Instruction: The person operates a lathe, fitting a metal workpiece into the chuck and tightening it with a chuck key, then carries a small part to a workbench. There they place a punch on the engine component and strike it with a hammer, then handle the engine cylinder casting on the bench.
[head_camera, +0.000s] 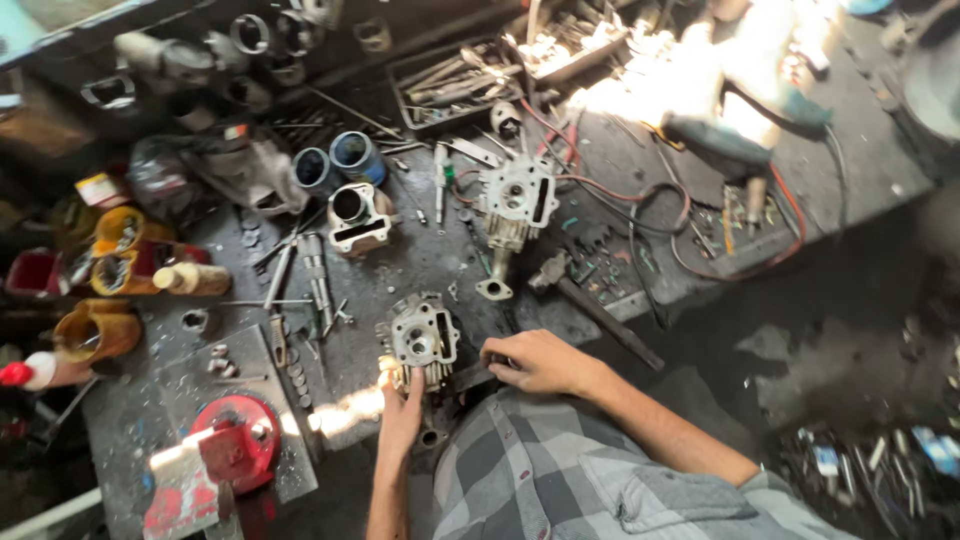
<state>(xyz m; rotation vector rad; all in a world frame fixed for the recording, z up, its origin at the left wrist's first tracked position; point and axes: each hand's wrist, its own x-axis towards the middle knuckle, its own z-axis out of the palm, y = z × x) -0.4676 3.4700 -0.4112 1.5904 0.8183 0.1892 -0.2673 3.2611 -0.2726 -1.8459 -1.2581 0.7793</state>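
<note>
Fingers of the left hand (401, 412) lie nearly flat and open against the lower edge of a finned cylinder head (422, 340) on the bench (430, 260); they touch it without closing round it. Right hand (535, 362) sits just right of the head, fingers curled down over something dark; what they hold, if anything, cannot be made out. A checked shirt (560, 470) hides the bench edge below. A second head (513, 200) and a cylinder (357, 215) lie farther back. A red vise (232, 440) stands at lower left. Glare washes out the far right corner.
</note>
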